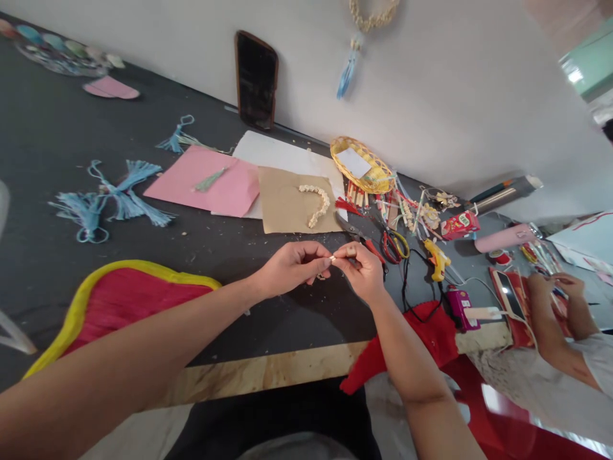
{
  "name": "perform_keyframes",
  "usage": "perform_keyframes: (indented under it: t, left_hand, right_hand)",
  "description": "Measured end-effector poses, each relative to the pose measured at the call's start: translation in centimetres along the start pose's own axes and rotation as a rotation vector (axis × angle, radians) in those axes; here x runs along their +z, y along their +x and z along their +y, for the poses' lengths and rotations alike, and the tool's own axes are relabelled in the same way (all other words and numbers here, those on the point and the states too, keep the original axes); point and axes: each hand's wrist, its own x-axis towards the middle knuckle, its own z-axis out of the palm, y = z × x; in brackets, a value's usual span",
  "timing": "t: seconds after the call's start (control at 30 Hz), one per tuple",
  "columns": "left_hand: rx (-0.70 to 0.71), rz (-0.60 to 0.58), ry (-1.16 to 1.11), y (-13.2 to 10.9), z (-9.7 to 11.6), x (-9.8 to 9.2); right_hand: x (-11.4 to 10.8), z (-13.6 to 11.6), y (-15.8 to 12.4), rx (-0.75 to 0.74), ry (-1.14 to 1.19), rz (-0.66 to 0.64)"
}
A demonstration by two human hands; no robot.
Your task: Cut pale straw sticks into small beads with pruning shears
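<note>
Above the dark table my left hand [293,268] and my right hand [361,271] meet, fingertips almost touching. Both are closed in a pinch around a small cream-coloured piece [332,259], too small to name exactly. Just beyond them, a curved string of cream beads [322,203] lies on a brown sheet of paper [282,204]. Close to my right hand are dark-bladed cutters [352,231] with red handles, partly hidden behind it, and scissors [391,248] with red and yellow handles.
Blue tassels [127,191] and pink paper [172,182] lie left. A phone [257,80] leans on the wall. A wicker basket [338,150], yellow glue gun [437,260] with cords, and red cloth [431,335] are right. Another person's hands [555,287] work at far right.
</note>
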Motion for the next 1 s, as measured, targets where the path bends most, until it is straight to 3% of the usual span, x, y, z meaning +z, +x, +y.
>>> perform_keyframes:
  t: [0.33,0.83,1.0]
  left_hand:
    - [-0.114,-0.034,-0.096,-0.1,0.3,0.1]
    - [-0.02,-0.007,0.056,-0.3,0.6,0.4]
    - [-0.064,0.04,0.068,-0.5,0.8,0.5]
  right_hand:
    - [-0.5,-0.5,0.1,-0.071,-0.009,-0.076]
    - [-0.7,-1.1,0.4,-0.119,-0.116,0.001]
    - [-0.7,-1.0,0.3,-0.122,-0.111,-0.001]
